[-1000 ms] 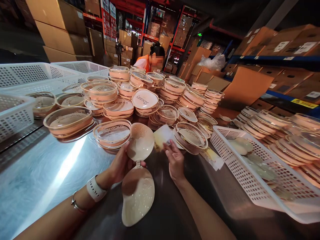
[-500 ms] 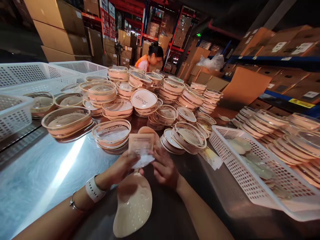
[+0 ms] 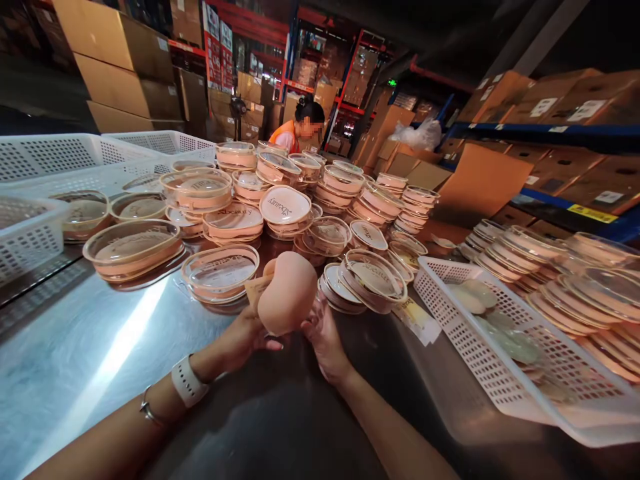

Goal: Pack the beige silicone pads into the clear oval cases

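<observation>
Both my hands hold a beige silicone cup pad (image 3: 287,292), folded so its rounded back faces me. My left hand (image 3: 239,339) grips it from the left, with a white watch band on that wrist. My right hand (image 3: 324,333) presses against it from the right. A corner of a small paper card (image 3: 254,289) sticks out from behind the pad on the left. Just beyond the pad lie round clear-lidded pink cases (image 3: 220,273), some open (image 3: 373,280).
Many stacked pink cases (image 3: 345,183) cover the metal table (image 3: 100,347). White perforated baskets stand at left (image 3: 30,233) and right (image 3: 505,373), the right one holding pads. A person in an orange vest (image 3: 295,130) works at the far end. Cardboard boxes and shelving surround the table.
The pair of pads hung open with one cup lying toward me; a card was laid on the upper cup, and now the cups are folded together and lifted between both hands.
</observation>
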A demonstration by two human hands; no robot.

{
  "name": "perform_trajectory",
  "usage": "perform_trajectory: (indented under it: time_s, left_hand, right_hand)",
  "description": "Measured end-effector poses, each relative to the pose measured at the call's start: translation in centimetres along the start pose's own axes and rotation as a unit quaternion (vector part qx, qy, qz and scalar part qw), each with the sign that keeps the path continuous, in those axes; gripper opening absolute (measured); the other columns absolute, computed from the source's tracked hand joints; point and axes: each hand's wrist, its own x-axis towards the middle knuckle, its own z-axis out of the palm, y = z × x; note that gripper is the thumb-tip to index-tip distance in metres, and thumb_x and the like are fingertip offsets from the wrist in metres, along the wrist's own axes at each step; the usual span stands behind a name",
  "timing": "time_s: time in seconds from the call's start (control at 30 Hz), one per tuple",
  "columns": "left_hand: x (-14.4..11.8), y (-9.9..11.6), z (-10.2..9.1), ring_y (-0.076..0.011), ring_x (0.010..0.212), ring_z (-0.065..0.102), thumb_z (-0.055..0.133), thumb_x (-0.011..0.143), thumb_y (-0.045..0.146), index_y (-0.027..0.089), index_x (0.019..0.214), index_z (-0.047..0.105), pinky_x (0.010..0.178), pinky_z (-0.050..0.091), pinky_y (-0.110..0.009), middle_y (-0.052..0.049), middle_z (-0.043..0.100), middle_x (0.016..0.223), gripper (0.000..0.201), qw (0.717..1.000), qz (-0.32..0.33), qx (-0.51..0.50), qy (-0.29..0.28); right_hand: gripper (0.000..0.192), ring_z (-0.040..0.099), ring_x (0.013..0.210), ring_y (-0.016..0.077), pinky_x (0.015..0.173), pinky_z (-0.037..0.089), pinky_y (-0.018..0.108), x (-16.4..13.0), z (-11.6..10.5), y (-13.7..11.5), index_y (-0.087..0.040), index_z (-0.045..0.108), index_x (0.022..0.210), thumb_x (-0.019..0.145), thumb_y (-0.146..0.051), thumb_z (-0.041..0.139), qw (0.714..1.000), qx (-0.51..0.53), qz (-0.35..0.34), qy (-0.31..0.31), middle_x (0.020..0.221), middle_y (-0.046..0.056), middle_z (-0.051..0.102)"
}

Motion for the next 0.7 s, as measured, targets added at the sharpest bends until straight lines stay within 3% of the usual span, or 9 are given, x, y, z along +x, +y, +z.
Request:
perform_trajectory:
  time_s: [0.1,0.17,0.27,0.33,0.4,0.47,0.5,0.6,0.7]
  left_hand:
    - [-0.1,-0.7,-0.2,-0.0181,0.063,0.069,0.081,0.072,0.031,0.016,0.105,0.066,0.051,0.055,-0.023,-0.008,0.074,0.083,0.040,0.999,-0.029,0.037,-0.021]
    - [0.0,-1.1,-0.5,-0.0168,0.054,0.065,0.080,0.072,0.043,0.015,0.103,0.064,0.047,0.053,-0.024,-0.006,0.070,0.072,0.045,0.996,-0.024,0.079,-0.025]
    - [0.5,-1.6,-1.1,-0.0175,0.049,0.060,0.054,0.084,0.068,0.016,0.113,0.061,0.046,0.054,-0.032,-0.004,0.067,0.070,0.060,0.981,0.051,0.188,-0.029]
    - [0.9,-1.6,-1.5,-0.0240,0.071,0.068,0.034,0.090,0.071,0.017,0.122,0.060,0.070,0.060,-0.044,-0.010,0.071,0.090,0.067,0.949,0.166,0.269,-0.008]
    - [1.2,-1.5,-1.8,-0.0306,0.110,0.064,0.034,0.093,0.066,0.018,0.130,0.057,0.104,0.047,-0.053,-0.014,0.067,0.120,0.065,0.909,0.266,0.321,0.030]
    - [1.3,-1.4,-2.0,-0.0316,0.135,0.047,0.038,0.096,0.059,0.018,0.137,0.052,0.119,0.027,-0.054,-0.015,0.057,0.139,0.060,0.889,0.304,0.337,0.057]
    - [1.3,-1.3,-2.0,-0.0303,0.140,0.041,0.037,0.097,0.056,0.019,0.140,0.049,0.121,0.024,-0.054,-0.014,0.054,0.144,0.058,0.888,0.306,0.338,0.059]
    - [0.9,-1.5,-2.0,-0.0265,0.143,0.039,0.032,0.100,0.049,0.020,0.144,0.045,0.121,0.027,-0.048,-0.012,0.049,0.149,0.054,0.876,0.309,0.369,0.037]
    - [0.6,-1.7,-2.0,-0.0270,0.139,0.045,0.037,0.099,0.051,0.019,0.146,0.044,0.119,0.033,-0.045,-0.012,0.049,0.149,0.057,0.868,0.298,0.396,0.041]
  right_hand:
    - [0.066,0.071,0.099,0.0299,0.076,0.063,0.044,0.0,0.6,-0.4,-0.022,0.052,0.128,0.077,-0.060,0.073,0.981,0.153,0.104,-0.065,0.124,0.015,0.066]
    - [0.062,0.072,0.090,0.0273,0.073,0.063,0.042,-0.3,0.8,-0.6,-0.022,0.055,0.122,0.074,-0.052,0.079,0.964,0.205,0.153,-0.073,0.117,0.012,0.069]
    - [0.070,0.072,0.088,0.0260,0.075,0.063,0.043,-0.7,0.8,-0.6,-0.025,0.053,0.125,0.068,-0.051,0.084,0.945,0.255,0.193,-0.069,0.113,0.007,0.070]
    - [0.079,0.072,0.093,0.0280,0.077,0.063,0.046,-0.7,0.7,-0.5,-0.029,0.048,0.130,0.066,-0.055,0.084,0.934,0.288,0.198,-0.078,0.116,0.006,0.068]
    - [0.083,0.069,0.103,0.0308,0.083,0.061,0.051,-0.5,0.7,-0.4,-0.031,0.044,0.133,0.065,-0.057,0.084,0.932,0.297,0.193,-0.081,0.124,0.007,0.065]
    - [0.088,0.062,0.117,0.0317,0.096,0.055,0.053,-0.3,0.6,-0.2,-0.031,0.040,0.135,0.063,-0.051,0.086,0.946,0.267,0.172,-0.065,0.132,0.009,0.061]
    - [0.092,0.058,0.123,0.0315,0.103,0.050,0.052,-0.2,0.5,0.0,-0.030,0.038,0.136,0.061,-0.047,0.088,0.959,0.232,0.153,-0.048,0.135,0.009,0.059]
    - [0.101,0.052,0.130,0.0322,0.113,0.039,0.050,0.0,0.0,0.8,-0.024,0.033,0.140,0.057,-0.039,0.089,0.994,0.063,0.094,-0.003,0.136,0.013,0.056]
    - [0.099,0.051,0.129,0.0326,0.113,0.038,0.050,0.0,-0.6,1.6,-0.022,0.028,0.143,0.061,-0.033,0.084,0.996,-0.073,0.044,-0.017,0.140,0.016,0.050]
